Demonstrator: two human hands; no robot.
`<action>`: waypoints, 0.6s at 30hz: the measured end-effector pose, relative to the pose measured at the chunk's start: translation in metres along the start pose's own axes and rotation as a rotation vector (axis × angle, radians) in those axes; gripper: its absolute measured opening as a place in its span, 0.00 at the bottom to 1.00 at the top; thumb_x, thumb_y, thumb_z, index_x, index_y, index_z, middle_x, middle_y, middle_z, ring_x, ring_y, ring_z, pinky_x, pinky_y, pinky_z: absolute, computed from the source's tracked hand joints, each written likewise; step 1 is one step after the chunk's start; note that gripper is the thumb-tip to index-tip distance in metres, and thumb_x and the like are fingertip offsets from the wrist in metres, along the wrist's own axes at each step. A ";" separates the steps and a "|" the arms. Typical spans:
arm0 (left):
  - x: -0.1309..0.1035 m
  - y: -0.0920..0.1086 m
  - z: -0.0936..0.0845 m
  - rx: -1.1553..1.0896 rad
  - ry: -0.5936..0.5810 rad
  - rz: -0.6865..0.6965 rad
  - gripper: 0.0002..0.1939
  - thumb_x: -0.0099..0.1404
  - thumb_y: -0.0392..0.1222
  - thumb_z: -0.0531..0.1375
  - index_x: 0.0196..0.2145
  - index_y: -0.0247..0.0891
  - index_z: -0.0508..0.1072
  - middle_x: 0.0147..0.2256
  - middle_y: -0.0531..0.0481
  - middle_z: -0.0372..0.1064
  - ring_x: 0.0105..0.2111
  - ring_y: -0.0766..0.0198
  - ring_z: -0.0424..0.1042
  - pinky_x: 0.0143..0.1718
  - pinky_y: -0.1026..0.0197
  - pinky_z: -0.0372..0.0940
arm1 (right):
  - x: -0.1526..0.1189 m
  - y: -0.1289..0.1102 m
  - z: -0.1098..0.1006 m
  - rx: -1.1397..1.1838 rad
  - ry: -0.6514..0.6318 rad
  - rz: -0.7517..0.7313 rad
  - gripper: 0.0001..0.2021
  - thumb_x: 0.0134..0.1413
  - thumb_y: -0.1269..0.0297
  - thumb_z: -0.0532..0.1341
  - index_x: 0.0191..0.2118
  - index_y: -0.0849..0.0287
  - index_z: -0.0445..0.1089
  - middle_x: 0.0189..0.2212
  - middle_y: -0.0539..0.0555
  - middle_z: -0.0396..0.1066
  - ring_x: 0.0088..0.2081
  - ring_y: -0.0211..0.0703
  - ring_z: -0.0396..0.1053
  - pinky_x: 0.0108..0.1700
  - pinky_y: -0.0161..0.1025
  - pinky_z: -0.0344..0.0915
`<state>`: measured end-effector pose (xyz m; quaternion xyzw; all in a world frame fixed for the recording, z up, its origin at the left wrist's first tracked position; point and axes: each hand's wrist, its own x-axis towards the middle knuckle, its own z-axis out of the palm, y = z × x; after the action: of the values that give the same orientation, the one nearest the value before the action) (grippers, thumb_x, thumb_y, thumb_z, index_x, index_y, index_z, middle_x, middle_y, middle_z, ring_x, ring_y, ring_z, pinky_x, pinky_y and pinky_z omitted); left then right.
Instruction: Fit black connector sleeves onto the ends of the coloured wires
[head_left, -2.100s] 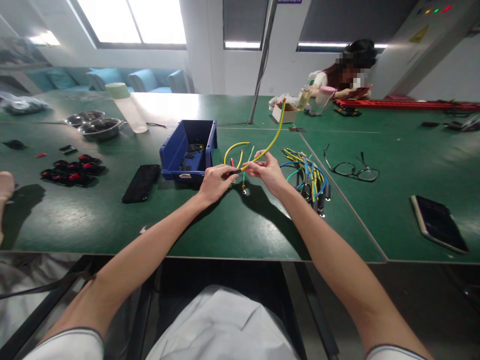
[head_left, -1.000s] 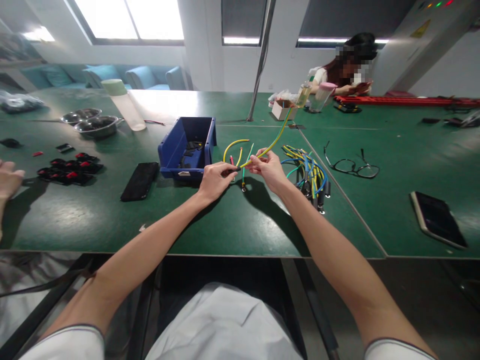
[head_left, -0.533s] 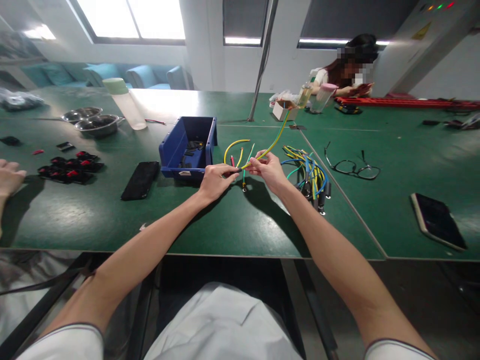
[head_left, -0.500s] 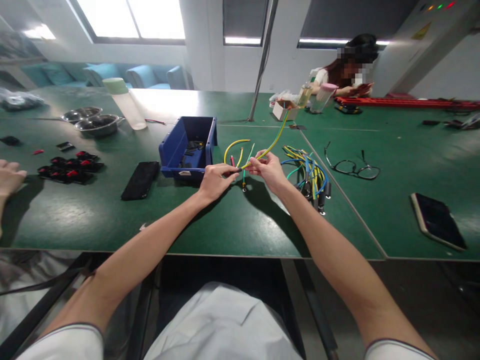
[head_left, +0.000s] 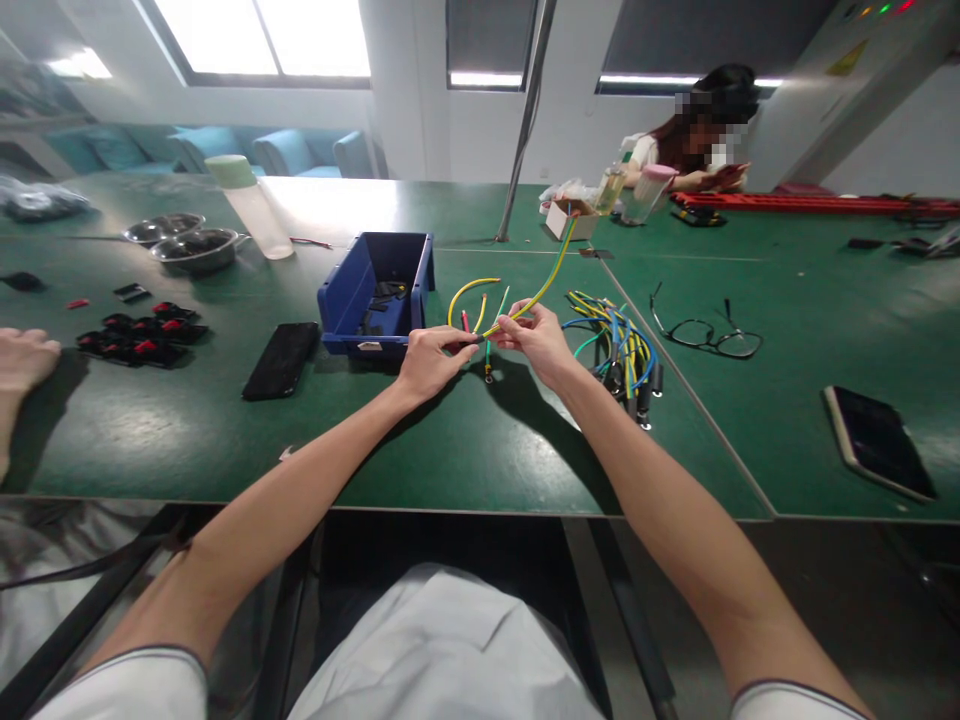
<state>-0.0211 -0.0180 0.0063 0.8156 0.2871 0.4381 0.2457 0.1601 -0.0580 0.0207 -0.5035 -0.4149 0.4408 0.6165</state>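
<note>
My left hand (head_left: 436, 362) pinches a small black sleeve (head_left: 480, 338) at the near end of a yellow-green cable (head_left: 556, 268). My right hand (head_left: 536, 338) is closed on the same cable just to the right of the sleeve. The cable curves up and away to the back right. Short yellow, red and green wire pieces (head_left: 472, 286) lie just behind my hands. A bundle of blue, yellow and green cables (head_left: 626, 345) with black sleeves and ring ends rests right of my right hand. Left of my hands stands a blue bin (head_left: 375, 345) holding small black pieces.
A black phone (head_left: 280, 362), black-and-red parts (head_left: 142, 338), metal bowls (head_left: 196, 252) and a bottle (head_left: 255, 215) lie left. Glasses (head_left: 709, 335) and another phone (head_left: 877, 440) lie right. A metal pole (head_left: 519, 150) stands behind. One person's hand (head_left: 26, 360) rests far left; another person (head_left: 697, 140) sits across.
My hands stay nearly in place, with less of the black sleeve showing between them. The other person's hand at the far left has moved slightly right.
</note>
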 end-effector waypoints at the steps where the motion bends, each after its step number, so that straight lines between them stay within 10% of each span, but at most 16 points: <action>1: 0.000 0.000 0.000 0.001 0.000 0.004 0.09 0.58 0.41 0.65 0.37 0.39 0.81 0.33 0.49 0.78 0.27 0.66 0.73 0.31 0.64 0.68 | 0.000 0.000 0.000 0.007 -0.007 0.001 0.22 0.38 0.55 0.72 0.33 0.55 0.60 0.24 0.48 0.72 0.28 0.41 0.75 0.30 0.36 0.71; 18: -0.002 0.008 0.000 0.034 0.113 -0.013 0.11 0.56 0.43 0.66 0.38 0.38 0.80 0.31 0.49 0.78 0.26 0.65 0.74 0.34 0.62 0.70 | -0.002 -0.003 0.000 0.089 -0.058 0.005 0.24 0.35 0.54 0.73 0.34 0.55 0.61 0.24 0.46 0.73 0.27 0.37 0.74 0.32 0.35 0.71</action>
<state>-0.0205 -0.0252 0.0105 0.7918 0.3132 0.4770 0.2180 0.1595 -0.0605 0.0232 -0.4636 -0.4112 0.4748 0.6249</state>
